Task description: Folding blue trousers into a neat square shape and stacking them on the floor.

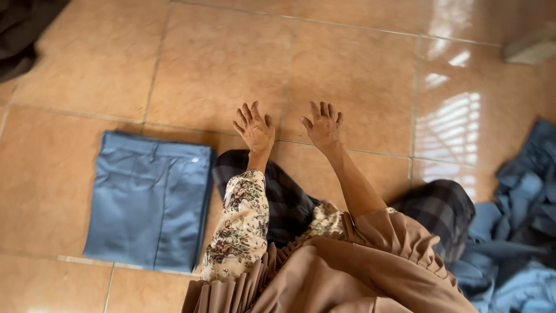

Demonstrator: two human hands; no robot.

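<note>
A pair of blue-grey trousers [147,203] is lying folded into a neat rectangle on the left, its waistband facing away and its edges sitting square on the glossy orange tiled floor [220,64]. On the right, a loose heap of blue clothes [521,232] is spilling out of the picture, crumpled and unfolded. A dark cloth [20,35] is bunching up in the top left corner. A pale, flat object [533,49] is resting at the top right, too cropped to identify. Slatted light [452,124] is gleaming off the tiles nearby.
</note>
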